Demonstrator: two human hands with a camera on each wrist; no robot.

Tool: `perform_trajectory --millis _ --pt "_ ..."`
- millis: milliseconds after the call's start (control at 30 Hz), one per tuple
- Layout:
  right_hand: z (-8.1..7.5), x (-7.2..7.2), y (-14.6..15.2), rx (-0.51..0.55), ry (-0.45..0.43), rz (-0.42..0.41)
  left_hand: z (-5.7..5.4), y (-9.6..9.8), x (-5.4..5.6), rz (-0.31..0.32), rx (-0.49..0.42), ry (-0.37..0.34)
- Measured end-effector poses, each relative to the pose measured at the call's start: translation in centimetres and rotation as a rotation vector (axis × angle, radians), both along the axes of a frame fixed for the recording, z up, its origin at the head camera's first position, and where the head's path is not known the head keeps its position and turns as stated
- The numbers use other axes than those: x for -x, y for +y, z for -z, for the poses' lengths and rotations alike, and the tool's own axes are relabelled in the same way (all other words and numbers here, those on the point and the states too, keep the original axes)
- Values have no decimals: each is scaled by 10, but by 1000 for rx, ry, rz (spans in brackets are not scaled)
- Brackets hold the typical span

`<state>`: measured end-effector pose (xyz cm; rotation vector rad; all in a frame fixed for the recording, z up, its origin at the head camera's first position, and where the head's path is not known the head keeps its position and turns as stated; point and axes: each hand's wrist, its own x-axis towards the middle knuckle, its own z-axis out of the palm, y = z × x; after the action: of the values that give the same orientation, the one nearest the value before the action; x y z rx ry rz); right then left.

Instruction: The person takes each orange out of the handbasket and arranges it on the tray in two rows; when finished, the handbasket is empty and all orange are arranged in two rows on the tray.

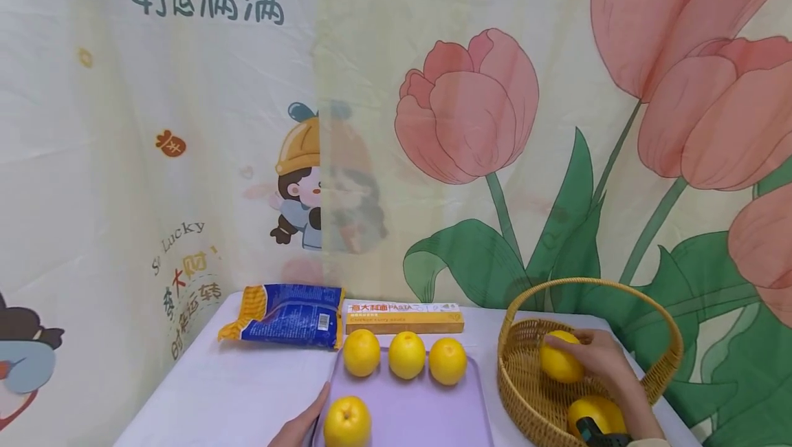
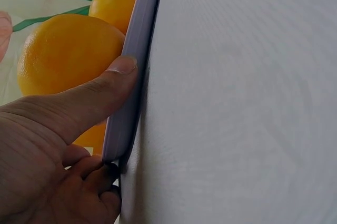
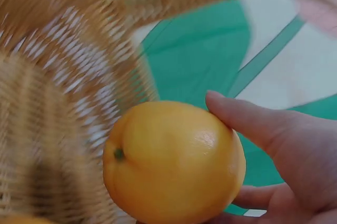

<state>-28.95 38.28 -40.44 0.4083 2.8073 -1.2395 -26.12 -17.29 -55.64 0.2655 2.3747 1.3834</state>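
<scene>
In the head view my right hand holds an orange between thumb and fingers, inside the wicker basket. The right wrist view shows the same orange, its green stem spot facing left. More oranges lie lower in the basket, partly behind my wrist. My left hand grips the side of the lilac tray, thumb along the rim and fingers curled at the corner. Three oranges line the tray's far end, and another orange sits near my left hand.
Behind the tray lies a pasta box, with a blue and yellow packet to its left. The basket's tall handle arches over my right hand. A printed curtain hangs behind the white table.
</scene>
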Motion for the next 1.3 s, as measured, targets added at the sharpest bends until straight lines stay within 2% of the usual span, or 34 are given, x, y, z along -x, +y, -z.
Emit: perform_trajectory --millis 133,300,367,500,667,867,967,1100,1200,1300 --pt "-22 -23 -13 45 62 -63 -2 5 -4 -28 19 -40" --pt "-49 -57 -38 209 213 -235 -2 2 0 31 12 21" --pt "-56 -67 -52 246 284 -313 -2 -2 3 60 6 48" --pt "-59 -79 -89 276 385 -399 -1 -5 7 77 -3 62" --pt "-39 -79 -140 335 478 -533 -1 -2 6 24 10 3" --pt "1 -70 -185 366 490 -623 -2 2 2 -9 34 -27" --pt "23 -66 -199 369 481 -666 -2 1 3 -1 37 -21" --pt "46 -62 -212 302 468 -716 1 -2 6 17 28 -7" --pt "58 -58 -220 253 448 -729 5 -3 8 24 25 11" --pt "66 -54 -225 247 416 -728 6 -3 9 18 31 10"
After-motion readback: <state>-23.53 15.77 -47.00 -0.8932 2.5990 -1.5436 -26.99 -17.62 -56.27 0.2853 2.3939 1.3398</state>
